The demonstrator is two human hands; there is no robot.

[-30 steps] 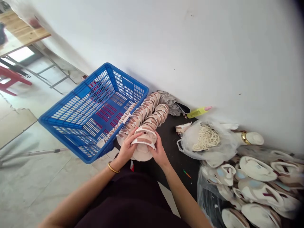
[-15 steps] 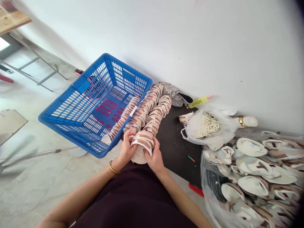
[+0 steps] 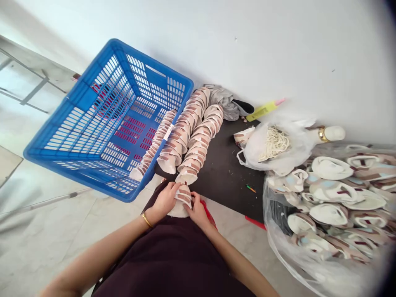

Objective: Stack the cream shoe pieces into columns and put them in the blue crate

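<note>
Bright, soft shadows, R edge — blurry

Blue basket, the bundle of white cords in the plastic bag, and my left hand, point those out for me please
Blue basket (image 3: 130,198): head view, rim at its near corner.
White cords (image 3: 275,143): head view, middle of the bundle.
Left hand (image 3: 164,202): head view, back of the hand.

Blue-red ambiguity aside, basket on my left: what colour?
The basket is blue, clearest in the head view.

Curved, brown-striped cream fabric piece (image 3: 183,194) near two nested rows (image 3: 198,149)
</note>
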